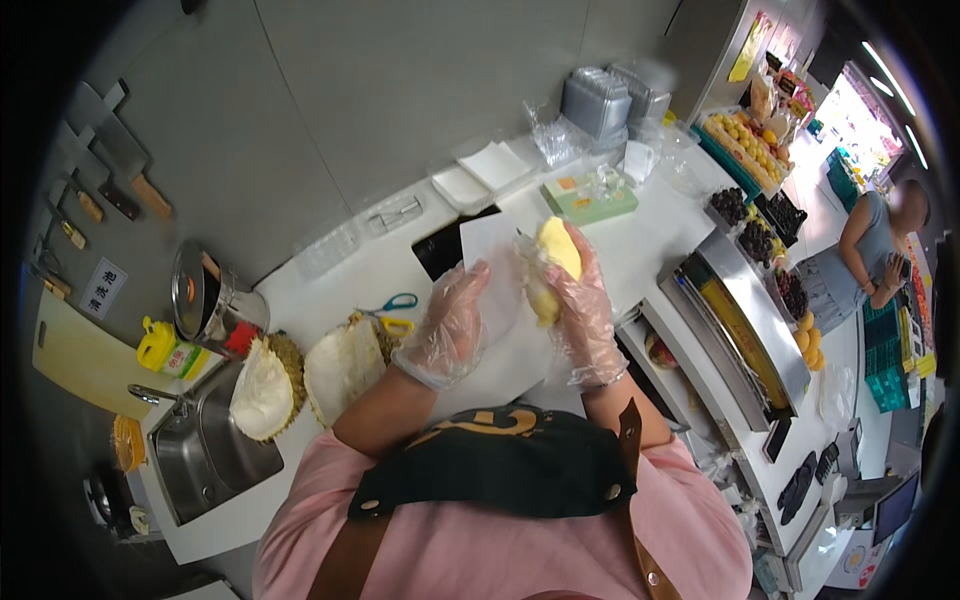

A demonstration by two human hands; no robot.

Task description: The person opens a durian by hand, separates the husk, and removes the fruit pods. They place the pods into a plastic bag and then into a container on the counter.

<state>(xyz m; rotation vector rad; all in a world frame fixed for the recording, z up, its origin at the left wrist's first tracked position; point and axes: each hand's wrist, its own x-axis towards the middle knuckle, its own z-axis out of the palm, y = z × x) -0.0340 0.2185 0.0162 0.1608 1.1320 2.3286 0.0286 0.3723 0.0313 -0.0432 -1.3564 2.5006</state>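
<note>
In clear plastic gloves, both my hands are raised over the white counter [400, 285]. My right hand [585, 310] is wrapped round yellow durian flesh [558, 248]; a paler lump [543, 303] shows below it between the hands. My left hand [452, 325] has its fingers closed at the edge of a flat white sheet [487, 243], which could be paper or a thin tray. Left of that hand lie spiky durian husk pieces [345, 370] with pale insides, and another husk [268, 388] beside the sink. Scissors with teal handles [402, 302] lie just beyond the husks.
A steel sink [215, 445] is at the left, with knives [120, 150] on the wall above. White trays [490, 172], a green tissue box [590, 197] and clear containers [597, 103] line the back. Fruit displays [750, 150] and a person [865, 245] are at the right.
</note>
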